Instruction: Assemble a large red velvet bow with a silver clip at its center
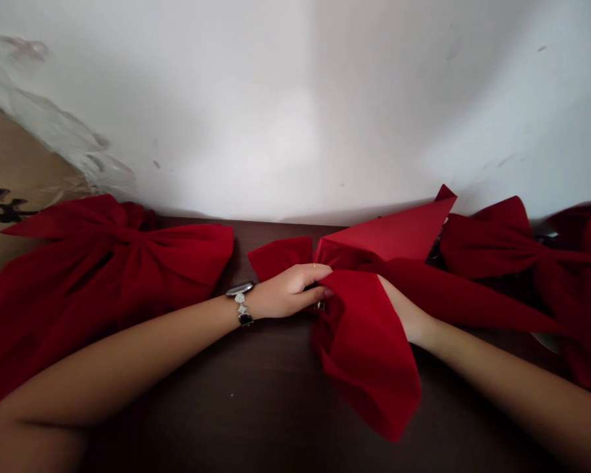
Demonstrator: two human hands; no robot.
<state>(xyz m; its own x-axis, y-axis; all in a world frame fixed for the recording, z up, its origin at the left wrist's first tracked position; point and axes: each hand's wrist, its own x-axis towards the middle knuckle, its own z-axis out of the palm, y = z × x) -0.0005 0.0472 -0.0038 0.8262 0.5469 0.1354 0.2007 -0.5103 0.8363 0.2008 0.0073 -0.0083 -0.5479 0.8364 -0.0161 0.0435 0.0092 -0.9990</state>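
A red fabric bow lies across the middle of the dark table, its loops and tails spread out around its gathered centre. My left hand, with a watch and bracelet at the wrist, reaches in from the left and grips the gathered part, thumb and fingers closed on the cloth. From the right comes my right hand; a hanging red loop covers its fingers, so their grip is hidden. The far side of the bow rises as a stiff, pointed flap towards the wall.
Finished-looking red bows are piled at the left, and more red bows lie at the right. A cardboard box with clear plastic stands at the far left. Behind the dark tabletop is a white wall.
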